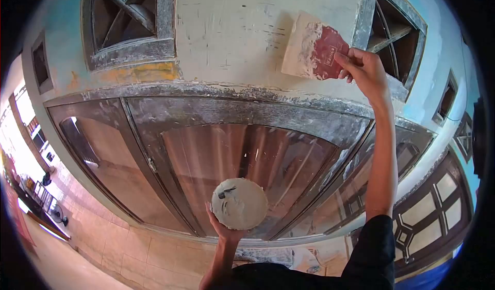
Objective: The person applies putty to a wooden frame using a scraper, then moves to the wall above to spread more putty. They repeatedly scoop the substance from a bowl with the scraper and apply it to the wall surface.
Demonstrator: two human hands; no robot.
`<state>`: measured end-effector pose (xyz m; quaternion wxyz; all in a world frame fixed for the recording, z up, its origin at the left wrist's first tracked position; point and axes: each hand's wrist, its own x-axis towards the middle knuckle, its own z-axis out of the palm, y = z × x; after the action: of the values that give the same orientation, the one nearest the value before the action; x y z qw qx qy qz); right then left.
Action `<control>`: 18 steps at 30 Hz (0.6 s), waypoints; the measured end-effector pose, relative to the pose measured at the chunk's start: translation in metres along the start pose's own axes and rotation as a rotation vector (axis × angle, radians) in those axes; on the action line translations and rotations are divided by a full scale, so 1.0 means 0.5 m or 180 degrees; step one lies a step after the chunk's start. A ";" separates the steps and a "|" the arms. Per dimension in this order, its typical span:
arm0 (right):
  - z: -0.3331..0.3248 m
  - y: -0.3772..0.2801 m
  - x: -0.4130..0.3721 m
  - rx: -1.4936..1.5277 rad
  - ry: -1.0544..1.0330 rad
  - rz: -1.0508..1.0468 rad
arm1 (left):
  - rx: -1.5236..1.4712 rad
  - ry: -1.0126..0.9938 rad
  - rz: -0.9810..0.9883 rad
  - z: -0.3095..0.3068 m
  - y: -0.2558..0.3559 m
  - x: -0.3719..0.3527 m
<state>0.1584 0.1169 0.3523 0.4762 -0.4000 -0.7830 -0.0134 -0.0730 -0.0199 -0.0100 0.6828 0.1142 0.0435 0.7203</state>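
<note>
My right hand is raised to the wall and pinches a red putty spreader at its right edge. Pale putty coats the left part of the spreader, which lies close against the cream wall; whether it touches all along cannot be made out. Lower down, my left hand supports a round container of putty from below and the left side. Its top is filled with smooth pale putty, and a small dark patch shows near the upper left. The container's sides are mostly hidden.
Wooden vents with crossed slats flank the wall patch. Below runs a worn wooden door frame with glass panes. A fan stands on the tiled floor at far left. A panelled door is at right.
</note>
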 end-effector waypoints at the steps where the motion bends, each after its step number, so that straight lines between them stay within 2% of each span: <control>1: 0.007 -0.013 0.003 0.0107 -0.0090 -0.0127 | 0.0012 0.0014 0.0024 -0.005 0.000 -0.002; 3: 0.045 -0.049 0.014 0.0333 -0.0142 -0.0484 | -0.0007 0.0112 -0.0016 0.001 -0.002 -0.004; 5: 0.092 -0.089 0.039 -0.0008 -0.0079 -0.0638 | -0.0045 0.0167 -0.0059 0.011 -0.006 -0.001; 8: 0.124 -0.063 0.067 -0.0228 0.0109 -0.0764 | -0.0145 0.0160 -0.0067 0.022 -0.011 0.002; 9: 0.113 -0.053 0.062 -0.0217 0.0113 -0.0768 | -0.0143 0.0157 -0.0116 0.014 -0.010 0.002; 11: 0.063 -0.012 0.036 -0.0556 0.0148 -0.0300 | -0.0154 0.0160 -0.0150 0.006 -0.005 -0.005; 13: 0.018 0.003 0.001 -0.0168 0.0157 -0.0146 | -0.0111 -0.0060 -0.0175 0.009 0.003 -0.009; 15: 0.007 0.001 0.005 0.0000 0.0022 -0.0108 | -0.0063 -0.0008 -0.0116 0.023 0.004 -0.010; 17: 0.040 -0.056 0.020 0.0099 -0.0057 -0.0531 | 0.0022 0.0070 -0.0091 0.023 0.004 -0.015; 18: 0.067 -0.076 0.037 0.0187 -0.0124 -0.0540 | -0.0077 0.0038 -0.0104 0.018 0.002 -0.013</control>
<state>0.1052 0.1157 0.3616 0.4696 -0.3182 -0.8232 -0.0229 -0.0715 -0.0271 -0.0018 0.6955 0.1009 0.0407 0.7102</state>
